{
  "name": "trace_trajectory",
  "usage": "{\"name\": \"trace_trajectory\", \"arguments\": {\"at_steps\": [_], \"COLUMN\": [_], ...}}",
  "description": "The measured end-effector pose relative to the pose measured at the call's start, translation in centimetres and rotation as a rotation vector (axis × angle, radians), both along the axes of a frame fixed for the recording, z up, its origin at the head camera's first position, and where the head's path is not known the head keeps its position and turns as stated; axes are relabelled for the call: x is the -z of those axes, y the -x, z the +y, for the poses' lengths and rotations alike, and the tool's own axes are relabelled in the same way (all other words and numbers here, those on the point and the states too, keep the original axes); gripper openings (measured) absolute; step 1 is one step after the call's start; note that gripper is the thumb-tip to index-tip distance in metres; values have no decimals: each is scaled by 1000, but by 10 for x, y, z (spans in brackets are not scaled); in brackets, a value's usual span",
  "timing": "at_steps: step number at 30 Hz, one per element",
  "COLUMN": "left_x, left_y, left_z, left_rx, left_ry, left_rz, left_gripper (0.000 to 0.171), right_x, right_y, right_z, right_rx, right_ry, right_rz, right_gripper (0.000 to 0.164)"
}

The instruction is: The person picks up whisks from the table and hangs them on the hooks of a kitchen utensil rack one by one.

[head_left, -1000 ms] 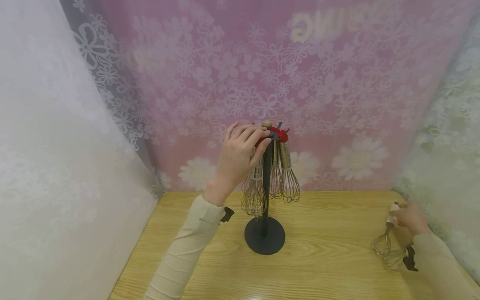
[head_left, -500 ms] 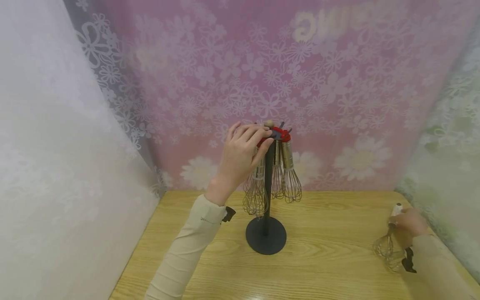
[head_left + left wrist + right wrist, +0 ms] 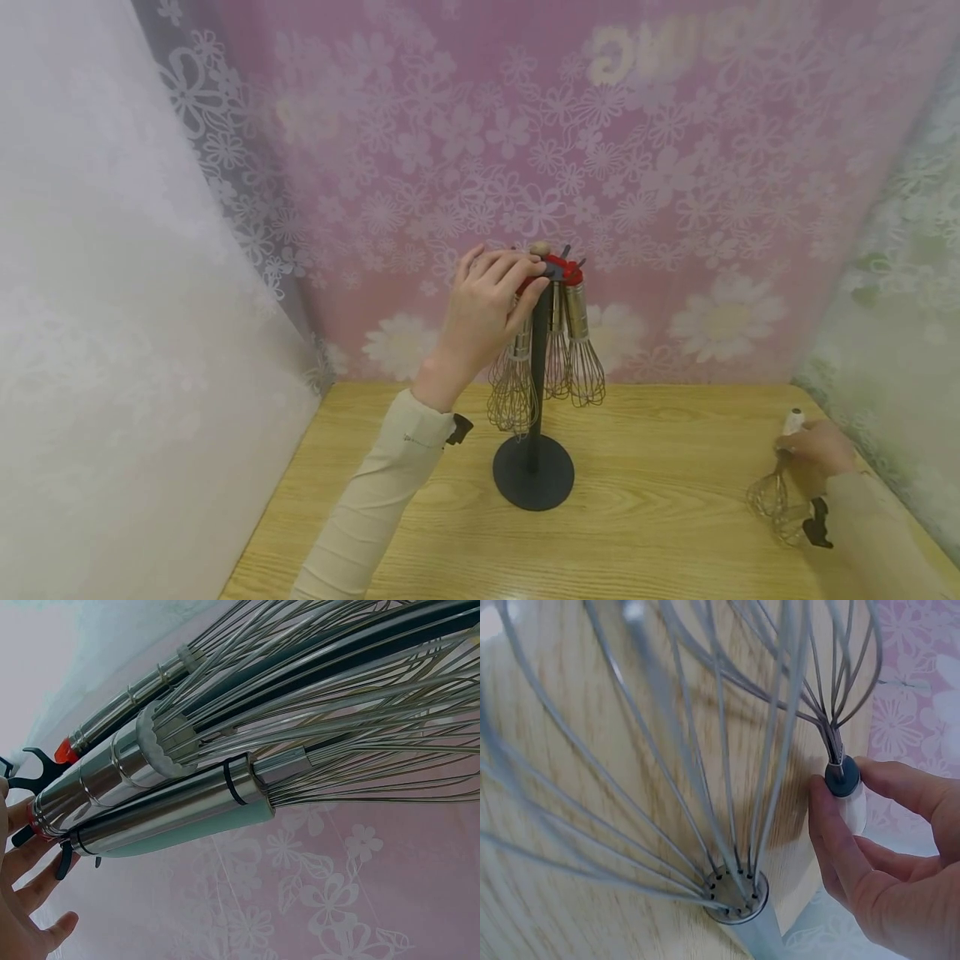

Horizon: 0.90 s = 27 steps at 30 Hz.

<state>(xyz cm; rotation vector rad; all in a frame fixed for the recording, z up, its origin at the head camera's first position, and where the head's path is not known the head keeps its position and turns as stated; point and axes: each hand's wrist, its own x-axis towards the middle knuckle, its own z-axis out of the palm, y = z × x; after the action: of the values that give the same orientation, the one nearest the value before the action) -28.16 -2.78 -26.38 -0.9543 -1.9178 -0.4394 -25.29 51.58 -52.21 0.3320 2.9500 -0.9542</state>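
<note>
My left hand [image 3: 491, 296] rests over the top of a black whisk stand [image 3: 533, 475], its fingers lightly bent beside the hooks [image 3: 36, 771]. Several metal whisks hang there; one with a red end hangs as a silver whisk [image 3: 577, 333] on the right. Close up in the left wrist view are a ribbed steel handle [image 3: 97, 776] and a smooth one [image 3: 172, 814]. Low over the table's right side, my right hand [image 3: 817, 446] pinches a white-handled whisk [image 3: 853, 814] near its dark collar [image 3: 842, 777]. A second whisk [image 3: 739, 896] lies beside it, mostly hidden in the head view.
The wooden table [image 3: 660, 467] ends at the back against a pink floral curtain [image 3: 450, 167]. A pale curtain [image 3: 150, 333] stands at the left and another [image 3: 885, 300] at the right, close to my right hand.
My right hand has shifted slightly down along the white handle, covering more of it. My left hand keeps its place on the stand; the head view has shifted a little.
</note>
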Motion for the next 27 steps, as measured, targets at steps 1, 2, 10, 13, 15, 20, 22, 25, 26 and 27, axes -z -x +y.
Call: {"name": "trace_trajectory", "arguments": {"at_steps": [1, 2, 10, 13, 15, 20, 22, 25, 26, 27], "left_x": [0, 0, -1, -1, -1, 0, 0, 0, 0, 0], "left_y": [0, 0, 0, 0, 0, 2, 2, 2, 2, 2], "left_z": [0, 1, 2, 2, 2, 2, 2, 2, 2, 2], "left_rx": [1, 2, 3, 0, -1, 0, -1, 0, -1, -1], "left_ry": [-1, -3, -7, -7, -7, -8, -7, -7, -7, -7], "left_rz": [-1, -3, 1, -1, -5, -6, -4, -2, -2, -2], "left_gripper": [22, 22, 22, 21, 22, 22, 22, 22, 22, 22], "right_x": [-1, -1, -12, -16, -17, -21, -22, -24, -25, -26], "right_y": [-1, -1, -1, 2, 4, 7, 6, 5, 5, 4], "right_z": [-1, -1, -11, -15, -19, -32, -38, -46, -49, -52], "right_rx": [3, -1, -11, -5, -18, -29, -22, -16, -11, -3], "right_ry": [16, 26, 82, 47, 28, 63, 102, 133, 120, 130], "right_rz": [3, 7, -36, -45, -22, 84, 111, 125, 129, 133], "right_gripper": [43, 41, 77, 81, 80, 75, 73, 74, 75, 76]}}
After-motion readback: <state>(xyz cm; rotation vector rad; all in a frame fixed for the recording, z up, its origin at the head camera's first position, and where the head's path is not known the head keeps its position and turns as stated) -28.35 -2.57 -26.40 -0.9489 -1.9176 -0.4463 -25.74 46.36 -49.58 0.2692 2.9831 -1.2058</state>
